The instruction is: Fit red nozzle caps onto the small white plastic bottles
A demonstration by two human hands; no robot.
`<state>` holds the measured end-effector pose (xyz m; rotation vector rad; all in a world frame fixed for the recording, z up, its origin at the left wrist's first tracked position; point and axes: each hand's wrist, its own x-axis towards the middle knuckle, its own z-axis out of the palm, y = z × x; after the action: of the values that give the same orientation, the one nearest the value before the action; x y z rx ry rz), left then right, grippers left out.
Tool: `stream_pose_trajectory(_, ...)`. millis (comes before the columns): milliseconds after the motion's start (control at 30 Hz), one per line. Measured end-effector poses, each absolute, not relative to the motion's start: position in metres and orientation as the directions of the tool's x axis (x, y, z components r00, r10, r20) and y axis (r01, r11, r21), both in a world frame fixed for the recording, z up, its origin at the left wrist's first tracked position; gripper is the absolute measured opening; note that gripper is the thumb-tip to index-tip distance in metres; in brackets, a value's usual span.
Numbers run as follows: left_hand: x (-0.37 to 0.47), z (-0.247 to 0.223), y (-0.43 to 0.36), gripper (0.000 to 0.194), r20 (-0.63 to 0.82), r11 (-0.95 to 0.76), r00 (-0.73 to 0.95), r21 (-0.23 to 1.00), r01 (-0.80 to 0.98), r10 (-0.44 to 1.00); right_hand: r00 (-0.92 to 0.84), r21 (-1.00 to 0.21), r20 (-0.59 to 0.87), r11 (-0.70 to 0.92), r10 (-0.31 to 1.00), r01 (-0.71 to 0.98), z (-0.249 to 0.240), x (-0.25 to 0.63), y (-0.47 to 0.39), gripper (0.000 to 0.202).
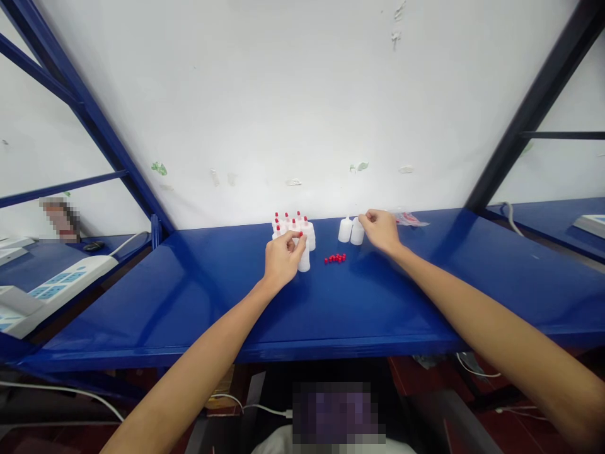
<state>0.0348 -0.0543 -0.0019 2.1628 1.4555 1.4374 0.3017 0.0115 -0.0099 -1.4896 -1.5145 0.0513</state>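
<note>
My left hand [281,260] is closed on a small white squeeze bottle [304,261] with a red cap, its fingers near the top. Behind it stands a cluster of similar white bottles with red caps [311,237], partly hidden by the hand. My right hand [382,229] pinches the top of another white bottle [357,234]; its tip is covered by the fingers. Beside that one, an uncapped white bottle [345,231] stands upright. Several loose red caps [336,258] lie on the blue table [331,309] between my hands.
A clear plastic bag with red pieces [410,219] lies behind my right hand. The white wall [293,113] borders the table's back. Blue posts [101,132] and dark posts [524,107] rise at the sides. A white power strip [59,284] is at far left.
</note>
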Motion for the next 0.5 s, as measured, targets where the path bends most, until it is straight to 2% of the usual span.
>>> stream_pose_trajectory(133,0.037,-0.001,-0.058,0.019,0.679,-0.605,0.155,0.497,0.622,0.717,0.227,-0.626,0.577,0.247,0.785,0.739,-0.009,0.301,0.011,0.028)
stream_pose_trajectory(300,0.038,-0.003,-0.061,0.018,0.668,-0.693,0.278,0.5,0.52,0.69,0.226,-0.629,0.564,0.236,0.794,0.741,-0.01,0.303,0.012,0.027)
stream_pose_trajectory(367,0.039,-0.005,-0.061,0.02,0.633,-0.701,0.325,0.54,0.465,0.703,0.228,-0.629,0.559,0.228,0.797,0.743,-0.011,0.304,0.013,0.028)
stream_pose_trajectory(500,0.042,-0.011,-0.06,0.022,0.467,-0.584,0.387,0.762,0.281,0.795,0.224,-0.623,0.563,0.231,0.795,0.747,-0.013,0.306,0.014,0.026)
